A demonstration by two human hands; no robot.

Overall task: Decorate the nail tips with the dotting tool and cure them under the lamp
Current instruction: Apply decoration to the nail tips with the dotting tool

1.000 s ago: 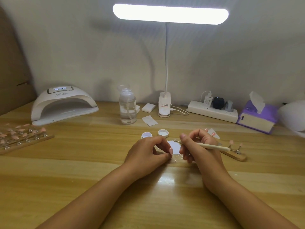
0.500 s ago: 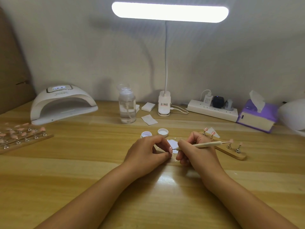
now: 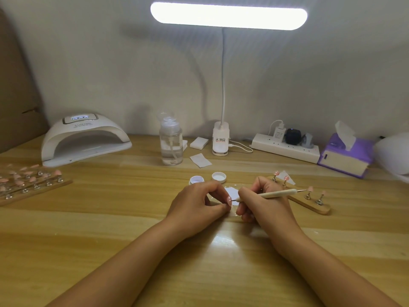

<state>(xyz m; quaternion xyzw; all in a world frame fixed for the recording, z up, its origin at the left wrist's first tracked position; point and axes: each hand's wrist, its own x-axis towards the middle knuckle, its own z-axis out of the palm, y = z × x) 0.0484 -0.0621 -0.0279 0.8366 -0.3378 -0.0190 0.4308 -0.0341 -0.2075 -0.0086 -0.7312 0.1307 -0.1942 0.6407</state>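
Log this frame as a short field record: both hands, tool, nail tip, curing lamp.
left hand: pinches a pink nail tip
right hand: holds the dotting tool like a pen
tool end: at the nail tip's face
curing lamp: back left, display lit, no tips seen inside
wooden stand: right of the hands, four tips mounted

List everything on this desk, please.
curing lamp: one, white, back left.
desk lamp: one, white, back centre.
pump bottle: one, clear, beside desk lamp.
cotton pads: several, white, back centre.
power strip: one, white, back right.
tissue box: one, purple, far right.
small pots: two, white, mid-desk.
wooden stands: two, pink tips, left and right.
dotting tool: one, cream, centre.
nail tip: one, pink, centre.
left hand: one, bare, pinching nail tip.
right hand: one, bare, gripping dotting tool.
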